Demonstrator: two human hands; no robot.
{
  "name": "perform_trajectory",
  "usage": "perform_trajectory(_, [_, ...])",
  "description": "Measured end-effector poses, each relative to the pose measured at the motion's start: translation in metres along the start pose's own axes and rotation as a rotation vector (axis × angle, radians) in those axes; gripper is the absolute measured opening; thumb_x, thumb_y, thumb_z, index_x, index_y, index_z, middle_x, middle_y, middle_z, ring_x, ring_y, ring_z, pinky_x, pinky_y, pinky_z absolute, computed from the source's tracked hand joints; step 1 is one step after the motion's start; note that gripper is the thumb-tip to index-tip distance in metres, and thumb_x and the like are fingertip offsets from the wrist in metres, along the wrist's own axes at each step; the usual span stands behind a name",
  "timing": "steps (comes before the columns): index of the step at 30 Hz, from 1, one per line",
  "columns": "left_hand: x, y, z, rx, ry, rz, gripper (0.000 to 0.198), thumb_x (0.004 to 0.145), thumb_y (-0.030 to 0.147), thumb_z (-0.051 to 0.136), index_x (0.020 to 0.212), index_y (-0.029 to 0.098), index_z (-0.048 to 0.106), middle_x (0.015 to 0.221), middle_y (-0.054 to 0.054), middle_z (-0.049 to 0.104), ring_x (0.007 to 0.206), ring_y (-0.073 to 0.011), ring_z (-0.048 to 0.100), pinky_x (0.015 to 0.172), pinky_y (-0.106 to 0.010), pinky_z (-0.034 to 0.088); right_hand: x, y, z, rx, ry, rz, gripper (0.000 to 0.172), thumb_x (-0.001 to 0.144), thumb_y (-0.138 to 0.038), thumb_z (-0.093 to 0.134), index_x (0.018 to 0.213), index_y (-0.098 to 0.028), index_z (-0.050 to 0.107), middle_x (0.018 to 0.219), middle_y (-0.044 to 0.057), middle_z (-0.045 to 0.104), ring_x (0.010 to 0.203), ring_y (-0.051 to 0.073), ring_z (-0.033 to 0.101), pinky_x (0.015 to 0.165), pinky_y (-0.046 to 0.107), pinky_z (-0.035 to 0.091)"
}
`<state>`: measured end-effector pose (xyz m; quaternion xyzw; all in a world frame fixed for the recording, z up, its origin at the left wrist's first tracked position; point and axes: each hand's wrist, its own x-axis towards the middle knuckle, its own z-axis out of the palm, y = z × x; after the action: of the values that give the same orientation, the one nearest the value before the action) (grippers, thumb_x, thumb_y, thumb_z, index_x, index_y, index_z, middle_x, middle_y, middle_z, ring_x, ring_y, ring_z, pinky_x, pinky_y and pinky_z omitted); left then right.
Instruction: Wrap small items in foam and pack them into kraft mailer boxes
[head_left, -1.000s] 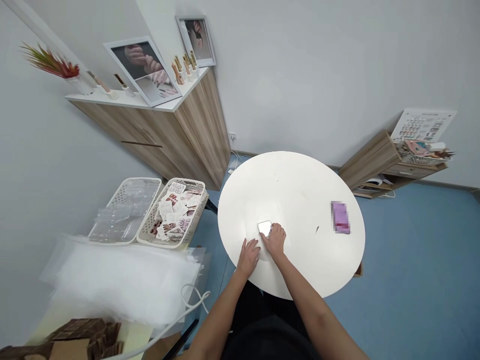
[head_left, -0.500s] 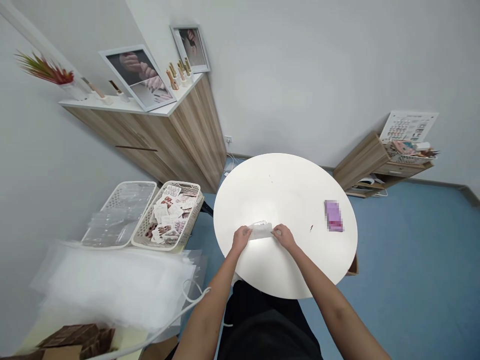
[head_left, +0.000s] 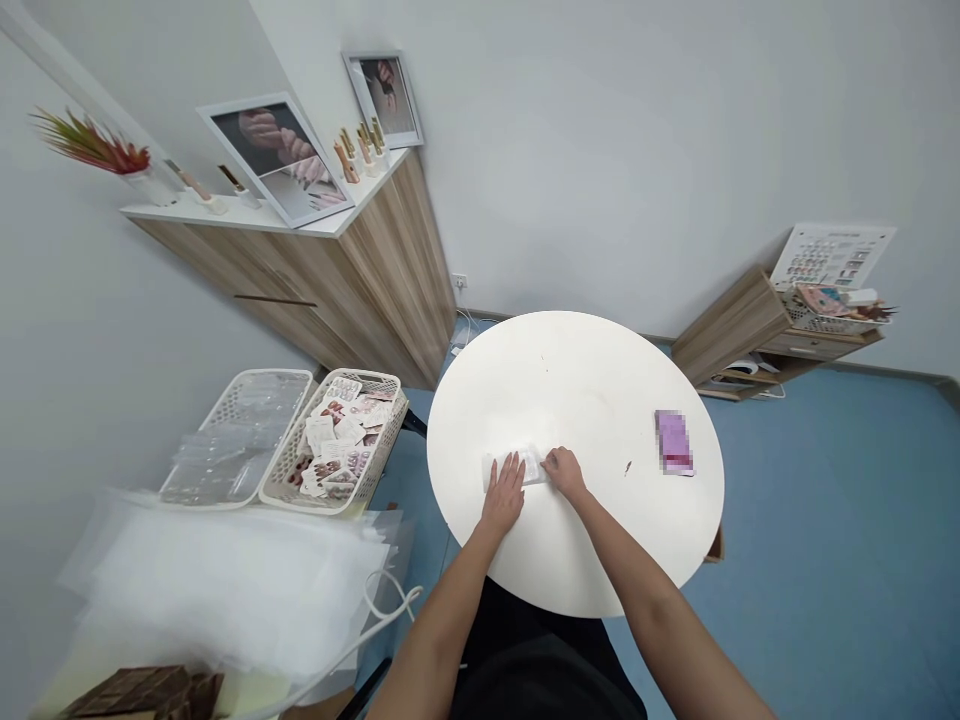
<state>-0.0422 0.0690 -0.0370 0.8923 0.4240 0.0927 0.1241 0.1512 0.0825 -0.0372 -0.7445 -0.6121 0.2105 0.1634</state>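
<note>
**Two bare hands work on a flat bag on a round white table.**

The left hand [head_left: 502, 495] lies flat on a small see-through plastic bag [head_left: 525, 466] with a white card in it, and the right hand [head_left: 564, 473] touches the bag's other end. A blurry pink-purple box [head_left: 674, 442] sits on the round white table [head_left: 577, 380], off to the right. Near the table, a white plastic basket [head_left: 367, 378] is full of small printed cards, and beside it a white plastic basket [head_left: 262, 374] holds clear bags.

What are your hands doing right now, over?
Left hand flat on plastic packet; right hand at its end. Blurred pink item farther along white table.
</note>
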Motion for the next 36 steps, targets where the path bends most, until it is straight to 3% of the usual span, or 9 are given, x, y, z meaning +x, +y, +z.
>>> perform_trajectory(4, [0.012,-0.016,0.006,-0.02,-0.03,-0.008,0.065,0.082,0.01,0.038,0.147,0.014,0.029,0.155,-0.016,0.033,0.145,-0.0273,0.027,0.116,-0.051,0.026,-0.015,-0.016,-0.012,-0.099,0.103,-0.285,0.034,0.088,-0.025,0.051,0.12,-0.018,0.056,0.126,0.013,0.058,0.119,0.028,0.05,0.102,0.045,0.036])
perform_trajectory(8, [0.028,-0.028,-0.005,-0.108,-0.067,0.012,0.063,0.079,0.006,0.039,0.141,0.015,0.037,0.144,-0.015,0.048,0.138,-0.0248,0.04,0.112,-0.045,0.035,-0.022,-0.028,-0.015,-0.133,-0.007,-0.59,0.052,0.083,-0.023,0.056,0.134,-0.019,0.049,0.14,0.013,0.052,0.132,0.029,0.04,0.115,0.052,0.017])
perform_trajectory(13, [0.035,-0.031,-0.028,-0.278,-0.21,-0.048,0.043,0.08,0.009,0.046,0.122,0.019,0.053,0.128,-0.01,0.056,0.105,-0.0222,0.063,0.09,-0.036,0.051,-0.013,-0.034,-0.023,-0.116,-0.168,-0.433,0.031,0.085,-0.011,0.05,0.112,-0.019,0.062,0.112,0.01,0.068,0.109,0.023,0.058,0.106,0.045,0.032])
perform_trajectory(16, [0.032,-0.029,-0.038,-0.387,-0.267,-0.097,0.033,0.084,0.015,0.049,0.115,0.022,0.057,0.119,-0.006,0.059,0.096,-0.0195,0.064,0.086,-0.033,0.05,-0.008,-0.034,-0.035,-0.032,-0.344,-0.299,0.019,0.086,-0.019,0.053,0.101,-0.021,0.065,0.095,0.005,0.07,0.091,0.021,0.062,0.085,0.033,0.043])
perform_trajectory(20, [0.035,-0.03,-0.045,-0.509,-0.265,-0.244,0.024,0.087,0.024,0.053,0.111,0.024,0.058,0.101,-0.002,0.067,0.094,-0.0205,0.063,0.083,-0.03,0.046,-0.003,-0.028,-0.044,0.123,-0.414,-0.103,0.018,0.087,-0.028,0.053,0.101,-0.024,0.065,0.09,0.002,0.068,0.084,0.019,0.061,0.071,0.026,0.041])
perform_trajectory(24, [0.045,-0.031,-0.045,-0.543,-0.25,-0.457,0.021,0.086,0.03,0.058,0.107,0.025,0.059,0.093,-0.001,0.069,0.089,-0.0201,0.063,0.076,-0.027,0.044,0.004,-0.022,-0.036,0.186,-0.371,0.009,0.026,0.086,-0.032,0.056,0.111,-0.026,0.06,0.091,0.001,0.065,0.083,0.019,0.059,0.072,0.027,0.041])
perform_trajectory(27, [0.052,-0.032,-0.04,-0.512,-0.247,-0.517,0.025,0.085,0.029,0.059,0.11,0.024,0.059,0.098,-0.003,0.07,0.093,-0.0214,0.064,0.077,-0.028,0.044,0.009,-0.021,-0.026,0.111,-0.308,0.049,0.032,0.086,-0.036,0.06,0.115,-0.025,0.06,0.095,0.004,0.063,0.091,0.021,0.057,0.077,0.029,0.041])
perform_trajectory(32, [0.058,-0.028,-0.031,-0.432,-0.24,-0.513,0.049,0.084,0.028,0.061,0.131,0.021,0.049,0.111,-0.011,0.068,0.103,-0.0264,0.063,0.085,-0.034,0.046,0.01,-0.014,-0.01,-0.025,-0.161,0.072,0.038,0.083,-0.042,0.065,0.117,-0.027,0.062,0.114,0.009,0.058,0.107,0.027,0.048,0.085,0.035,0.04])
perform_trajectory(36, [0.052,-0.024,-0.028,-0.169,-0.076,-0.352,0.062,0.083,0.024,0.058,0.142,0.017,0.038,0.138,-0.018,0.053,0.121,-0.0309,0.054,0.099,-0.044,0.042,-0.003,-0.007,-0.002,-0.025,-0.016,0.148,0.05,0.081,-0.043,0.065,0.127,-0.025,0.054,0.127,0.011,0.051,0.115,0.03,0.044,0.091,0.04,0.039])
